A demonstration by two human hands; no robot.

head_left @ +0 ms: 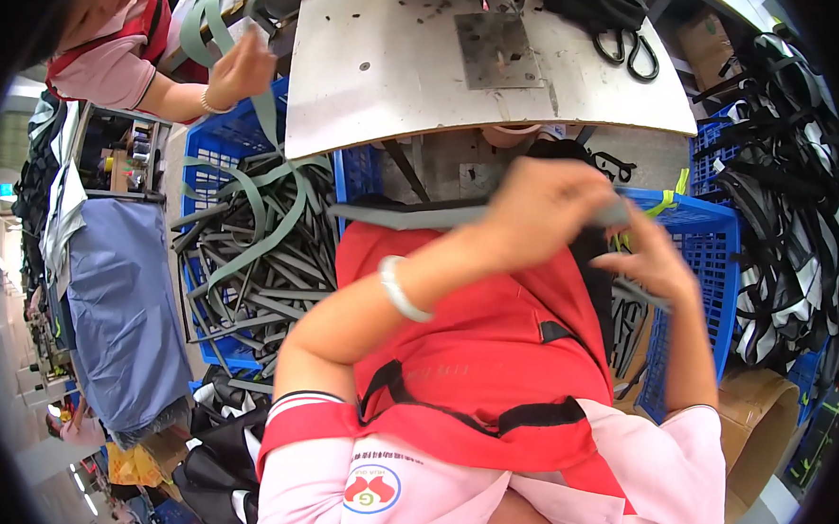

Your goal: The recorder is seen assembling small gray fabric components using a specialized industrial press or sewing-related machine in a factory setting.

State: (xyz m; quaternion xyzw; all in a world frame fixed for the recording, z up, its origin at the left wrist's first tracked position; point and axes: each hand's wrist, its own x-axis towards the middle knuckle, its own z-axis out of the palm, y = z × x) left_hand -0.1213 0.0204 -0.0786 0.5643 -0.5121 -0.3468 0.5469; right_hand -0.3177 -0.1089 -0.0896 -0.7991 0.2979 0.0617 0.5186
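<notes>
My left hand (547, 212), smeared by motion and with a white bangle on its wrist, is closed over a long flat grey strip (412, 216). The strip runs leftward across my lap, above the red apron (454, 321). One grey end shows just past my left fingers. Beside that end is my right hand (655, 255), also blurred, its thumb and fingers apart. Contact between the right fingertips and the strip cannot be made out. Behind my wrists, dark material (590, 261) hangs by my right thigh.
A white worktable (381, 89) with a metal plate lies ahead. Left, a blue basket (219, 138) holds several grey strips; another blue basket (711, 230) stands right. At the upper left a co-worker's hand (243, 68) handles green webbing (261, 111). Black straps (784, 186) hang far right.
</notes>
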